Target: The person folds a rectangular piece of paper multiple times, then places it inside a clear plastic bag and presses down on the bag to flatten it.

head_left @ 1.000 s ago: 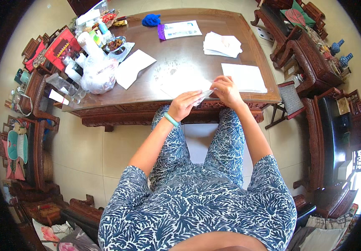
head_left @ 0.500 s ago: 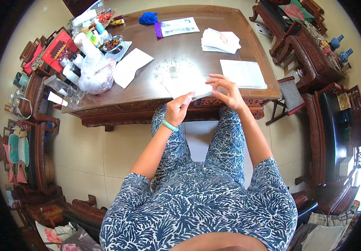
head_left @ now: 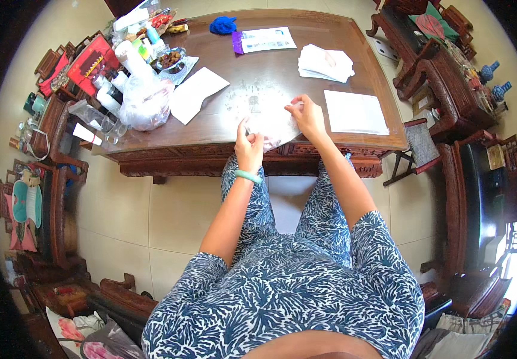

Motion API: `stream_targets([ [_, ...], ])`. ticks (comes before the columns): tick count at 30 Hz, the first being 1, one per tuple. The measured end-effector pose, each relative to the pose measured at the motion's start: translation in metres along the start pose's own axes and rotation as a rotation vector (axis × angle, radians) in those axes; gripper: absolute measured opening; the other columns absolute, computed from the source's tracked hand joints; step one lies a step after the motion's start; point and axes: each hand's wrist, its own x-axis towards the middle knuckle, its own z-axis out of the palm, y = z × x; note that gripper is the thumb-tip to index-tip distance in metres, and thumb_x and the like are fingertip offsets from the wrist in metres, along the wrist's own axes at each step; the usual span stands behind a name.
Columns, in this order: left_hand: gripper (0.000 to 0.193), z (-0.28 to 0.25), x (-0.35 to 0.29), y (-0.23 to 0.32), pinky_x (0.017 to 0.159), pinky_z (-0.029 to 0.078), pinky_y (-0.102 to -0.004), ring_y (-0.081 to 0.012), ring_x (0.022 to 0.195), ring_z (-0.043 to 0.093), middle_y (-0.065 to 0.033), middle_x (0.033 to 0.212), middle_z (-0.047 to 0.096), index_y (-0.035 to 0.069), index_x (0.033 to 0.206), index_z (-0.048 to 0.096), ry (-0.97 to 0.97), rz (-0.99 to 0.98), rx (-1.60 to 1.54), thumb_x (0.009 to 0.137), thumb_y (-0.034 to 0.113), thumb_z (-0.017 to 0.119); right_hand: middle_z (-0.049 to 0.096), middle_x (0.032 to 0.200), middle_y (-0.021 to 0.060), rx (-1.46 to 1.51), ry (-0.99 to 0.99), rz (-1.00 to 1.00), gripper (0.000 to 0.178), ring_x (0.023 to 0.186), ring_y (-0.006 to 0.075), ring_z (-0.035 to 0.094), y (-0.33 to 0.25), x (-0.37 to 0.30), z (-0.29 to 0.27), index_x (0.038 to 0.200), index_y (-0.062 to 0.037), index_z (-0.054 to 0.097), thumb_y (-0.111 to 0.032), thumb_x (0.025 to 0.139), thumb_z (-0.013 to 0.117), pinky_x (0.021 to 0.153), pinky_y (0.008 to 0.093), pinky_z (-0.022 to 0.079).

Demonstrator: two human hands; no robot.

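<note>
Our left hand (head_left: 249,151) and right hand (head_left: 309,119) pinch a sheet (head_left: 279,133) by opposite sides; it spans between them, neither nearer; glare hides its long axis.

White sheet (head_left: 281,127), pale-green bangle (head_left: 248,176), navy-and-white patterned shirt (head_left: 282,287)

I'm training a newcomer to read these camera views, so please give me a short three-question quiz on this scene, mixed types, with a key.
1. On which side, left or right, is the green bangle worn?

2. True or false: the blue bundle lies near the far edge of the table.

3. What do the left hand and right hand hold between them?
A. a spoon
B. a thin pale piece
C. a ball

Key: 1. left; 2. true; 3. B
</note>
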Motion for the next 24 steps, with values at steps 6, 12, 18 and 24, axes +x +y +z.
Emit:
stream_targets([
  [6, 0.061, -0.007, -0.003, 0.000, 0.057, 0.051, -0.0286, -0.0137, 0.059, 0.062, -0.0122, 0.074, 0.067, 0.008, 0.139, 0.033, 0.056, -0.053, -0.024, 0.084, 0.002, 0.059, 0.065, 0.066, 0.0073, -0.259, 0.049, -0.086, 0.047, 0.065, 0.0288, 0.065, 0.000, 0.007, 0.011, 0.112, -0.0133, 0.049, -0.035, 0.078, 0.072, 0.059, 0.0412, 0.048],
  [12, 0.060, -0.004, -0.008, 0.012, 0.052, 0.048, -0.0265, -0.0112, 0.053, 0.059, -0.0089, 0.064, 0.063, 0.008, 0.139, 0.035, 0.076, 0.005, -0.041, 0.084, -0.001, 0.056, 0.067, 0.071, 0.0071, -0.274, 0.005, -0.222, 0.054, 0.068, 0.0278, 0.066, -0.008, 0.016, 0.015, 0.118, -0.0163, 0.048, -0.039, 0.076, 0.073, 0.060, 0.0391, 0.050],
  [18, 0.031, -0.006, -0.007, 0.007, 0.049, 0.046, -0.0251, -0.0099, 0.050, 0.057, -0.0068, 0.062, 0.062, 0.002, 0.115, 0.061, 0.093, 0.002, 0.028, 0.085, 0.001, 0.056, 0.066, 0.072, 0.0091, -0.228, 0.017, -0.128, 0.050, 0.069, 0.0310, 0.065, 0.000, 0.019, 0.018, 0.119, -0.0119, 0.047, -0.036, 0.081, 0.069, 0.064, 0.0430, 0.049],
  [24, 0.019, -0.007, -0.001, 0.005, 0.050, 0.046, -0.0284, -0.0137, 0.048, 0.059, -0.0102, 0.063, 0.064, 0.001, 0.097, 0.069, 0.140, 0.042, 0.138, 0.084, 0.005, 0.057, 0.064, 0.068, 0.0099, -0.151, 0.003, -0.134, 0.047, 0.067, 0.0347, 0.064, 0.010, 0.018, 0.012, 0.120, -0.0105, 0.045, -0.019, 0.076, 0.060, 0.064, 0.0452, 0.050],
])
